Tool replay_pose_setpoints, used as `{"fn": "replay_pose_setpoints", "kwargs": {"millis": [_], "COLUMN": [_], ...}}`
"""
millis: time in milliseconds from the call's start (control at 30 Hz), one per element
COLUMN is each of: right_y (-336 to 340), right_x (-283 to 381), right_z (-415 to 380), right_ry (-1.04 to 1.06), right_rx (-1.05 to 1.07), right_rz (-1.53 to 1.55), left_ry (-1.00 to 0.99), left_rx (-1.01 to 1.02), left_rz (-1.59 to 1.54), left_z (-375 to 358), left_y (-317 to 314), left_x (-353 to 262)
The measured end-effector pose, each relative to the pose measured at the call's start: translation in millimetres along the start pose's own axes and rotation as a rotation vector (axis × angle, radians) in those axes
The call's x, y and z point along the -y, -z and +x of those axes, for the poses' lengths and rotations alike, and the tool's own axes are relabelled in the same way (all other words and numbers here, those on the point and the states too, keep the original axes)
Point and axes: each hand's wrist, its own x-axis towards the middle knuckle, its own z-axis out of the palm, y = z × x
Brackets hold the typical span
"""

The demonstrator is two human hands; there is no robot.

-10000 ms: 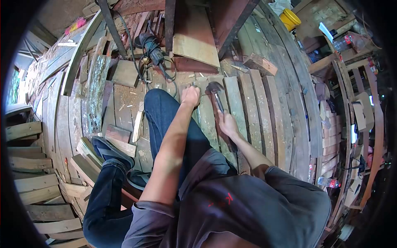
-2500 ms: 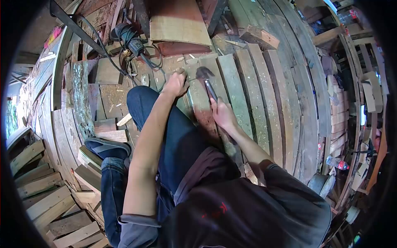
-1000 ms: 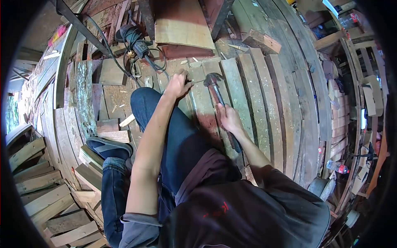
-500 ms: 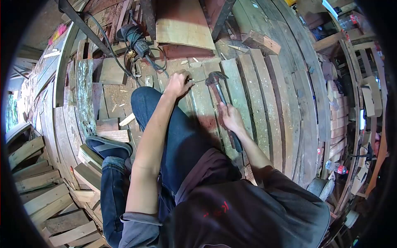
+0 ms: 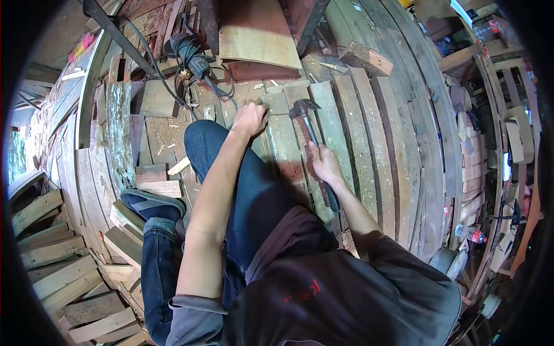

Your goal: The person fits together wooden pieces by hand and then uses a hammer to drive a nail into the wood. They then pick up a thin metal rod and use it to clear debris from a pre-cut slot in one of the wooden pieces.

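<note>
My right hand (image 5: 324, 164) is wrapped round the handle of a claw hammer (image 5: 308, 126). Its dark metal head points away from me, over pale wooden planks (image 5: 284, 138) laid side by side. To the left of the hammer head, my left hand (image 5: 250, 119) is down at the planks beyond my bent knee. Its fingers are closed, with the tips pinched low over the wood; I cannot tell what they hold.
A corded power tool (image 5: 196, 64) lies at the upper left, its cable looping beside it. Ahead stands a plywood sheet (image 5: 259, 37) near a short wood block (image 5: 366, 59). Cut wood pieces (image 5: 55, 254) are piled at lower left. A plastic bottle (image 5: 470, 233) lies at right.
My left hand has shifted slightly, and its fingers have drawn in closer to the planks. The hammer and my right hand stay almost in place.
</note>
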Motion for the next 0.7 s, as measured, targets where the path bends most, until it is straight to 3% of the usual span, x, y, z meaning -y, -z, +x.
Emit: {"fn": "replay_pose_setpoints", "kwargs": {"millis": [267,700], "right_y": [-7.6,-17.0], "right_x": [11.4,12.6], "right_z": [2.2,13.1], "right_ry": [0.118,0.14], "right_rx": [-0.042,-0.089], "right_rz": [-0.05,-0.063], "left_ry": [-0.148,-0.13], "left_rx": [0.009,-0.071], "left_rz": [0.146,0.117], "left_z": [1.2,1.8], "left_y": [4.4,-4.4], "left_x": [-2.6,0.1]}}
